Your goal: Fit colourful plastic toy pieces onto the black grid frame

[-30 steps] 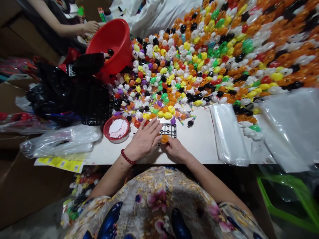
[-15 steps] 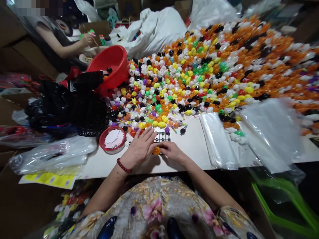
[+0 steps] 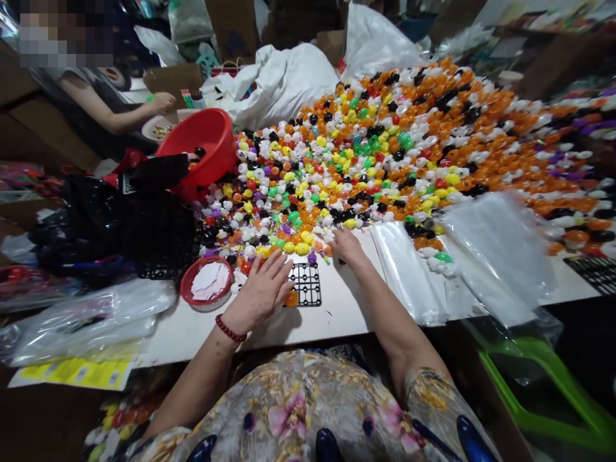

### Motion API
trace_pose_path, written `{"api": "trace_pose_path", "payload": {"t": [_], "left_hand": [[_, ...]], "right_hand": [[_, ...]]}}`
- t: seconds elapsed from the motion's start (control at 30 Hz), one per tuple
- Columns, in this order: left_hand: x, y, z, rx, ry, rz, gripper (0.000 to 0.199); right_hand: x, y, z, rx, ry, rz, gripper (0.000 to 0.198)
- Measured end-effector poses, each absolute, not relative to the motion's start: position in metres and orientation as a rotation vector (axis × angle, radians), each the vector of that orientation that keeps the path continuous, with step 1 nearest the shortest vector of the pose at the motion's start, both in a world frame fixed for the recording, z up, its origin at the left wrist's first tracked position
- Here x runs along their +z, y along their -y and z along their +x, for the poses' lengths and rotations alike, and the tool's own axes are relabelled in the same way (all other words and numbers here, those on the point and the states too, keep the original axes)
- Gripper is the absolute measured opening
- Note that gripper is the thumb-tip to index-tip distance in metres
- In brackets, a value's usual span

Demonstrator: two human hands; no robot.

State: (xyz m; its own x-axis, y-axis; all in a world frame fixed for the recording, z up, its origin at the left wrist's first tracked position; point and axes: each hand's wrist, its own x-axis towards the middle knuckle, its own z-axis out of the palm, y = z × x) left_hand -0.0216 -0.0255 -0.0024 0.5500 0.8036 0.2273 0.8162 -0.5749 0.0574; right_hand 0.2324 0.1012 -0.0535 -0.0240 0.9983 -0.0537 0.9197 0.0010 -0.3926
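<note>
We work at the near edge of the white table [image 3: 366, 301], which runs across the view just ahead of our body. Open room: a bare strip of table between the near edge and the pile of small plastic toy pieces [image 3: 385, 147], bounded at 3 o'clock by stacks of clear plastic bags [image 3: 409, 273] and at 9 o'clock by a small red basket [image 3: 206, 284] of paper slips.

The black grid tray [image 3: 307, 283] lies flat in this strip, clear of the table edge. One orange piece [image 3: 291, 298] sits at its near-left corner.

Our left hand [image 3: 260, 295] rests palm down with fingers spread, touching the tray's left side at 9 o'clock of it; it grips nothing, and the orange piece lies just beside its fingertips.

Our right hand [image 3: 347, 247] is at 1 o'clock of the tray, apart from it, fingers curled at the pile's near fringe. We cannot tell whether it has hold of a piece.

A red basin [image 3: 202, 147] stands at 11 o'clock, with another person's hand [image 3: 162, 101] beyond it.
</note>
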Motion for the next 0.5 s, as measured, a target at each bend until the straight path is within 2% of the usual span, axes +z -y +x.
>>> {"api": "trace_pose_path", "payload": {"t": [0.27, 0.5], "left_hand": [[-0.003, 0.026, -0.022, -0.363, 1.457, -2.744, 0.045], [0.004, 0.026, -0.022, -0.271, 1.507, -2.768, 0.046]], "right_hand": [[-0.065, -0.094, 0.253, 0.652, 1.838, -2.047, 0.027], [-0.076, -0.059, 0.233, 0.647, 1.772, -1.607, 0.026]]}}
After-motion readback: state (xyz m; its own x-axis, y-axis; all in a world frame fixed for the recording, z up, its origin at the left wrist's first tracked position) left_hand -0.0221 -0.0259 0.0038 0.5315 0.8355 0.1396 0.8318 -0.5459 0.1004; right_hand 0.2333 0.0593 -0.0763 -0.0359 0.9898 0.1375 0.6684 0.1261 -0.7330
